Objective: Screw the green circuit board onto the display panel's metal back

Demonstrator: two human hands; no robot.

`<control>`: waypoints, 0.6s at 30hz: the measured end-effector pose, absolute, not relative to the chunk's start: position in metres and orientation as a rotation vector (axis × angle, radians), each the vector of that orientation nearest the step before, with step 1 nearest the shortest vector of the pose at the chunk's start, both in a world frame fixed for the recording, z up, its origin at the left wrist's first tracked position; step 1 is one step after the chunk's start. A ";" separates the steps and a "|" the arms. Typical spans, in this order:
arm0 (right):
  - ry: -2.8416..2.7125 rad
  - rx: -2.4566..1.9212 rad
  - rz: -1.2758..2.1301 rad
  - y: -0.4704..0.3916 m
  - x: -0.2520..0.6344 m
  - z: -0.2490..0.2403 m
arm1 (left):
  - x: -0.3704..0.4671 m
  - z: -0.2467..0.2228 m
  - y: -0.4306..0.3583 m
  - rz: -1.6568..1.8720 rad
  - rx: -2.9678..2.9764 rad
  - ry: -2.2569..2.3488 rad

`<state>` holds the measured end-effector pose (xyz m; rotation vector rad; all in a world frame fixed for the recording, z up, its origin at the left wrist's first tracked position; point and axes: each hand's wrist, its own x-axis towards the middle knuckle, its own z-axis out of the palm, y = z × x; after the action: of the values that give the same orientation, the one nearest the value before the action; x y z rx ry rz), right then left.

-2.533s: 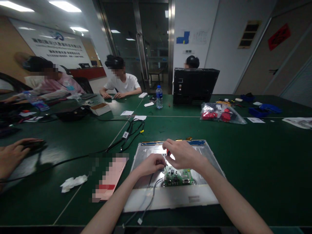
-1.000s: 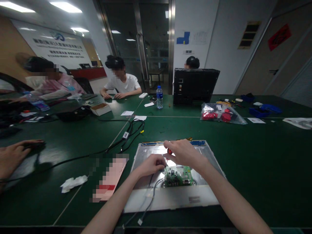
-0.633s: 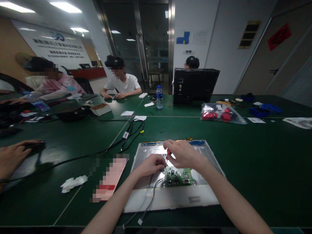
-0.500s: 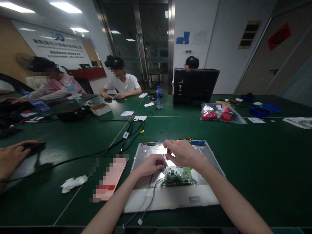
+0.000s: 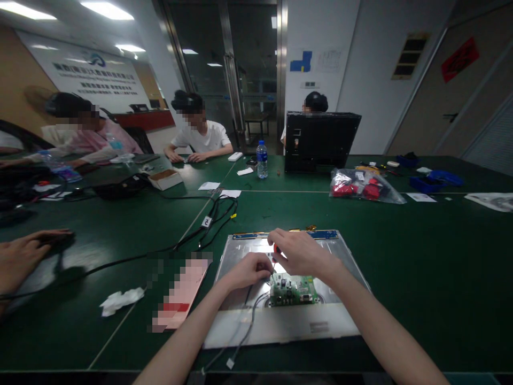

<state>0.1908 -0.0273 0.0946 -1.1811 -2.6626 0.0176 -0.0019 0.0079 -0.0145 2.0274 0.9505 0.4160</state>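
Small green rectangular circuit board (image 5: 294,291): it lies flat, just below my fingertips; I judge it light, stiff and fragile, its raised parts easily knocked; bare edges make the safest hold
Wide flat silver metal panel (image 5: 240,250): it rests on the dark green tabletop (image 5: 420,267), beneath the board, a narrow blue strip (image 5: 326,235) along its far edge; it looks stiff, smooth, perhaps slippery; I would grip its two sides, clear of the delicate strip
Red-handled tool with a thin shaft (image 5: 276,249): it points down towards the board's far left corner; probably light and hard; whether its tip touches is too small to tell
Right hand (image 5: 298,251): thumb and fingers clamped around the red handle from above
Left hand (image 5: 254,269): thumb and fingertips bunched close beside the shaft; I cannot tell whether they pinch anything
Thin grey leads with white plugs (image 5: 253,321): they trail across the panel over its near edge; soft and bendy, I expect; best held by the plugs
To my left: a flat pink rectangular object (image 5: 186,291), a crumpled white tissue (image 5: 121,301); farther out, a co-worker's hand (image 5: 22,256)
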 end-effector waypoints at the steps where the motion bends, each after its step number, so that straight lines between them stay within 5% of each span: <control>1: -2.660 -1.203 0.011 -0.026 0.190 0.094 | -0.002 -0.015 0.008 0.414 2.027 0.950; 18: -2.669 -1.243 0.009 -0.027 0.191 0.098 | -0.001 -0.011 0.008 0.402 2.033 0.962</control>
<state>0.1906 -0.0268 0.0975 -1.2429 -2.6693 0.0089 -0.0010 0.0076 -0.0113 2.0334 0.9619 0.4015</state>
